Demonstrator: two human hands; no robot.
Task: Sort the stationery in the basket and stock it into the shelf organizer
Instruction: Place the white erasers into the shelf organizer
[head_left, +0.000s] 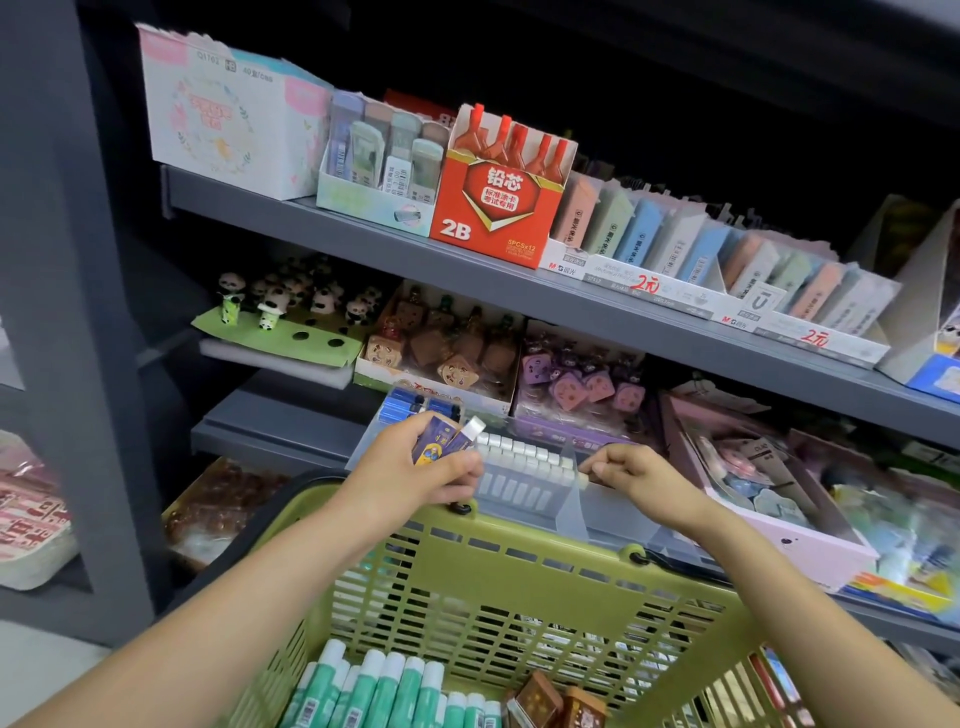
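Stocking step under way: the left hand (431, 465) grips a small bundle of packets (441, 439), blue and orange, with a white-capped one poking out toward the shelf. Just beyond that hand sits the clear organizer (597, 506), where a row of white-capped items (524, 460) already stands between the two hands. The right hand (631, 470) has its fingers curled and pinches a small white piece (583, 477) at the top of the clear divider (569, 499) (whether it is a loose item or part of the divider, I can't tell). Below both forearms, the green basket (519, 561) holds green-and-white tubes (379, 691) near the left arm and brown boxes (556, 704) beside them, so plenty is left to sort. Next, I'd judge, the bundle must go into the matching compartment just past the left hand, by the blue packs (415, 402), without toppling the white row.
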